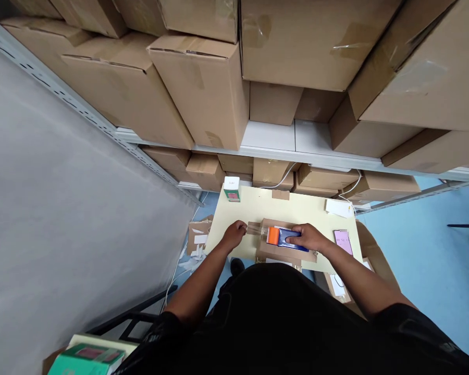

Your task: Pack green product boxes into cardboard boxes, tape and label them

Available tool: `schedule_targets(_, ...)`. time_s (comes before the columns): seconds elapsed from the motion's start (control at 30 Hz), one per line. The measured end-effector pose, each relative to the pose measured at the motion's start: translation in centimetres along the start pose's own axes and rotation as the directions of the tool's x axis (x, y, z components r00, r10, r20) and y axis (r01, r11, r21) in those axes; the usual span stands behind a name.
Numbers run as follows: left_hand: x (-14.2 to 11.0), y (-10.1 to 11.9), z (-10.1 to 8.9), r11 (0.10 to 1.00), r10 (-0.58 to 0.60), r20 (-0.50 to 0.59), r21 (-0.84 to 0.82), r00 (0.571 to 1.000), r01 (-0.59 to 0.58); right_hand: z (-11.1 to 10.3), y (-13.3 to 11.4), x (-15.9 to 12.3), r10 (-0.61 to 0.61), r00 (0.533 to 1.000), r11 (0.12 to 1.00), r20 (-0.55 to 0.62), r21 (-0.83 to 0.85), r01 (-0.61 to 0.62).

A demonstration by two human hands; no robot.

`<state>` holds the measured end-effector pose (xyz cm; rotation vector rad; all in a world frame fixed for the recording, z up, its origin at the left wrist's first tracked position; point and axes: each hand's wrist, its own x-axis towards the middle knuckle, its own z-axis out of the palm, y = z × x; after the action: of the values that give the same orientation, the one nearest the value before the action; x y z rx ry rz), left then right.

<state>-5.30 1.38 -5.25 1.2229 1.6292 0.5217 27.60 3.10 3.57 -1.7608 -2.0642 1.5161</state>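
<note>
The person wears a plain-looking, loose black fabric top (285,317) with short sleeves; the black left sleeve (177,317) and black right sleeve (398,323) each bear small pale markings, too blurred to read. A faint seam-like line (227,312) runs down the cloth on the left. Both forearms (203,278) are bare, as are the left hand (233,235) and right hand (308,237).

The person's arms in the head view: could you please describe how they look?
Short black fabric sleeves with small pale markings leave both forearms bare. The left grip and right grip are ungloved hands; no watch or bracelet shows.
</note>
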Motion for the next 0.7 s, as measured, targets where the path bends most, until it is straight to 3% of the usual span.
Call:
schedule_targets(0.27,0.7,-0.7,5.2,0.994,0.065,-0.054,0.092,0.996,-0.06,0.1,0.2,0.2,0.008,1.0,1.0,-0.008,0.004,-0.008)
schedule_targets(0.43,0.5,0.0,7.6,0.991,0.09,-0.012,0.105,0.996,-0.088,0.1,0.1,0.2,0.018,1.0,0.999,-0.016,-0.03,-0.018)
schedule_targets(0.57,0.9,-0.4,7.9,0.987,0.098,0.013,0.125,0.995,-0.098,0.0,0.1,0.2,0.031,0.999,0.999,-0.012,-0.015,-0.031)
schedule_targets(0.7,1.5,-1.1,6.8,0.976,0.092,0.059,0.193,0.994,-0.102,0.0,0.1,0.3,0.019,1.0,0.999,-0.021,-0.028,-0.02)
